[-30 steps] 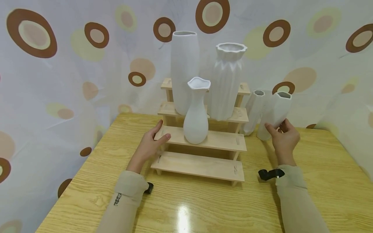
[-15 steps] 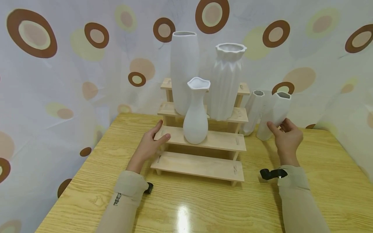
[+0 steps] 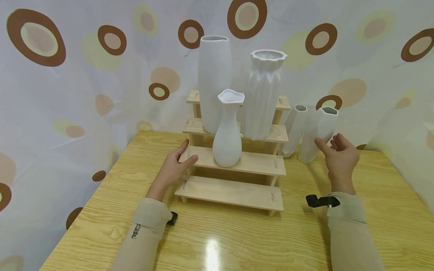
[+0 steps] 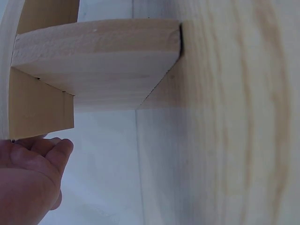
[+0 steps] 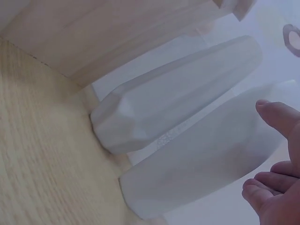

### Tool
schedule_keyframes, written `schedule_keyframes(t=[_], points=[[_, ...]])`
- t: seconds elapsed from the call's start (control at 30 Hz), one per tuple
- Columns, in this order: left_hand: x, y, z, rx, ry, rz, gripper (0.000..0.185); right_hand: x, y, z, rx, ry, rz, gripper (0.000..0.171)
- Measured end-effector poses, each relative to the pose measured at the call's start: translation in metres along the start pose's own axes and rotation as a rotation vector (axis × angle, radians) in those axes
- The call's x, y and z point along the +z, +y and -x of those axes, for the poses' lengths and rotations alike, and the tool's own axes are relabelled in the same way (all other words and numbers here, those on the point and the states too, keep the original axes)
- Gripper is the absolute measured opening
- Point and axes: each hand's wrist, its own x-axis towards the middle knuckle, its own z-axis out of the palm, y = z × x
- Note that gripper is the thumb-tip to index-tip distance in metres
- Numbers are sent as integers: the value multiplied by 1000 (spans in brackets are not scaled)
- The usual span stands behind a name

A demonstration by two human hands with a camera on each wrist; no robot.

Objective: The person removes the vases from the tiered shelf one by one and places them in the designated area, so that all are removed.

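Note:
My left hand holds the left end of the four-step... wooden display stand, thumb over one step and fingers along its side. In the left wrist view its fingers bend at the edge of a wooden support. My right hand is beside a white faceted vase standing on the table, thumb near its side, other fingers apart from it. Another slim white vase stands between it and the stand. A curvy white vase, a tall smooth vase and a pleated vase stand on the steps.
The stand rests on a wood-grain table. Behind it hangs a white cloth patterned with brown and yellow circles. The two slim vases stand close together near the table's back edge.
My right hand has drawn to the right, its fingers parting from the faceted vase. The left hand and the vases on the stand stay in place.

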Motion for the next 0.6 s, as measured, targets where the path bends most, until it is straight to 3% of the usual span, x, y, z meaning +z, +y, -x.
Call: schedule_keyframes(t=[0.37,0.6], points=[[0,0,0,11,-2,5,83,-6,-21,9,-48,61,-193,84],[1,1,0,18,1,6,84,-8,-39,19,-75,66,-235,83]])
